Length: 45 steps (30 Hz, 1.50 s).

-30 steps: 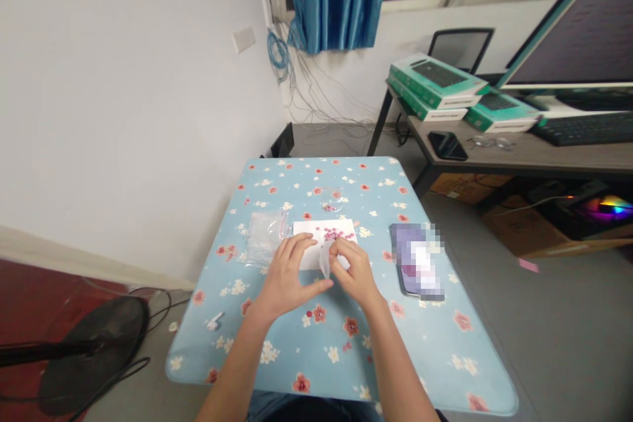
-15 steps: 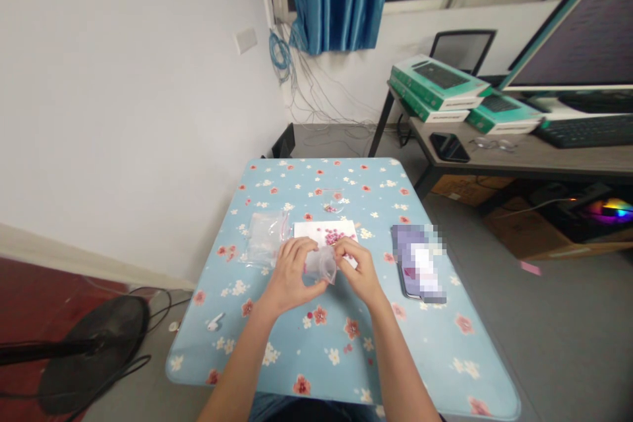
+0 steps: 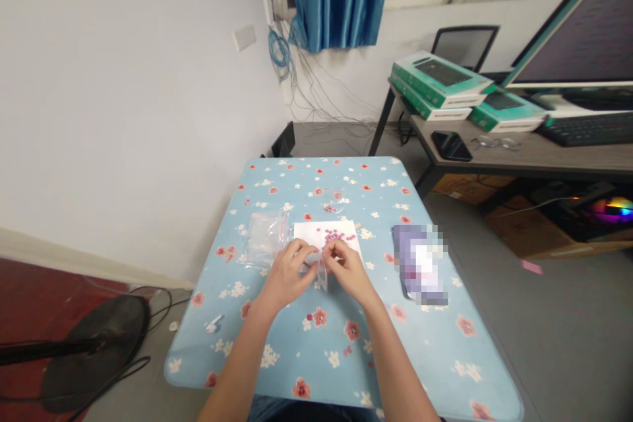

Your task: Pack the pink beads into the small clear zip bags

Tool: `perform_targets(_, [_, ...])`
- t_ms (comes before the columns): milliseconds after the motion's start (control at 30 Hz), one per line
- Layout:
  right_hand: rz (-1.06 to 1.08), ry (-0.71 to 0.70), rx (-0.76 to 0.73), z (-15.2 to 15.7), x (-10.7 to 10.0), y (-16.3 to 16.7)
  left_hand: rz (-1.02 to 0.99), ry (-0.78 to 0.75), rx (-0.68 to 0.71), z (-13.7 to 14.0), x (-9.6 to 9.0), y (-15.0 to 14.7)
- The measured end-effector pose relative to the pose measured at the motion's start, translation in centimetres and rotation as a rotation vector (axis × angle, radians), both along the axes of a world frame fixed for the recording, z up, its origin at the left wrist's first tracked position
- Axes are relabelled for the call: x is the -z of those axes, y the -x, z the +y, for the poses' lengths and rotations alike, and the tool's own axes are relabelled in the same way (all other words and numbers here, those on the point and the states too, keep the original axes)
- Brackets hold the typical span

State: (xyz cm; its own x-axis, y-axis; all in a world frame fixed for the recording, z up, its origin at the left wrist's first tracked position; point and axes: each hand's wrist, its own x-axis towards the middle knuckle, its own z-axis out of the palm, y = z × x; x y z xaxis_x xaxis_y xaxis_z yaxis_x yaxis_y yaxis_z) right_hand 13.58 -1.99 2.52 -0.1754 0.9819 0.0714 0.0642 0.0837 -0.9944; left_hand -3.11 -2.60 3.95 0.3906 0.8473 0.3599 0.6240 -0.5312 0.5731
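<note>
A small clear plastic bag (image 3: 323,277) hangs between my hands above the front part of a white sheet (image 3: 307,229). My left hand (image 3: 291,275) grips the bag's left side between thumb and fingers. On the other side my right hand (image 3: 350,271) pinches the upper edge, its fingertips close to the left ones. Several small pinkish-red pieces (image 3: 336,235) lie scattered on the sheet just beyond my right fingers. Whether any are inside the held bag, I cannot tell. Farther back rests a second small clear bag (image 3: 334,203) with a few such pieces in it.
A larger clear bag (image 3: 267,237) lies left of the sheet. To the right is a phone-like item (image 3: 420,264), partly pixelated. A white earbud (image 3: 214,324) sits near the left edge of the flowered table (image 3: 291,349). Green keyboard boxes (image 3: 440,82) are stacked on the desk behind.
The bag's mouth was round and spread; now it looks narrower and flatter. My right hand has shifted left, bringing its fingertips nearer my left hand.
</note>
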Motion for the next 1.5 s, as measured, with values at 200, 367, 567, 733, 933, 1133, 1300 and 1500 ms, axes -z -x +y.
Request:
perform_targets(200, [-0.056,-0.018,-0.046,0.0,-0.5,-0.4,-0.036,0.001,-0.037,0.2,0.1,-0.1])
perform_targets(367, [-0.138,-0.039,-0.101,-0.3,-0.8,-1.1,-0.029,-0.013,-0.042,0.6,0.0,0.3])
perform_targets(567, [-0.202,-0.078,-0.074,-0.3,-0.7,-0.8,-0.015,-0.013,-0.045,0.6,0.0,0.2])
perform_targets(733, [-0.228,-0.095,-0.068,-0.3,-0.4,-0.4,-0.026,0.003,-0.041,0.6,-0.4,0.0])
perform_targets(933, [0.049,-0.061,0.033,0.1,0.5,-0.4,-0.265,0.203,-0.209,0.8,0.7,0.7])
perform_targets(1133, [0.426,0.211,0.265,0.9,1.1,0.0,-0.584,0.440,-0.228,1.0,1.6,0.9])
perform_targets(1300, [0.608,0.369,0.337,1.1,1.3,0.8,-0.665,0.496,-0.148,1.0,0.7,0.2])
perform_targets(1500, [0.768,0.484,0.309,1.0,1.6,1.8,-0.648,0.479,-0.164,1.0,-0.4,0.0])
